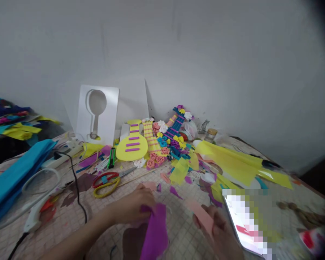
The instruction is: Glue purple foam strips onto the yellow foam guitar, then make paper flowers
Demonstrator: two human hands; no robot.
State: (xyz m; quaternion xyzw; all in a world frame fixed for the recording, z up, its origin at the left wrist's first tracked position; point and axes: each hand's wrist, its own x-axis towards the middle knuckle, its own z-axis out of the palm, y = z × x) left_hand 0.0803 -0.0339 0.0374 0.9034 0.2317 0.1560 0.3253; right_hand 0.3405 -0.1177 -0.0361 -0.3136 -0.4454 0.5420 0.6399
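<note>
My left hand [137,206] is at the near middle of the table, its fingers closed on the top edge of a purple sheet [157,231] that looks like crepe paper. A small pink piece [150,185] lies just beyond its knuckles. To the right, my right hand [219,227] grips a salmon-pink strip [203,216] of similar material between thumb and fingers; the far end of the strip is blurred. Past the left hand lie scissors [107,184] with one red and one yellow handle loop. A phone [241,224], partly pixelated, is beside the right hand.
Behind stand a yellow guitar-shaped piece [132,146] with purple bars, paper flowers [155,159] and a white board [113,104] with a cutout. A blue roll [18,177], a black cable [77,184] and a glue gun [34,216] lie left. Yellow sheets [233,162] lie right.
</note>
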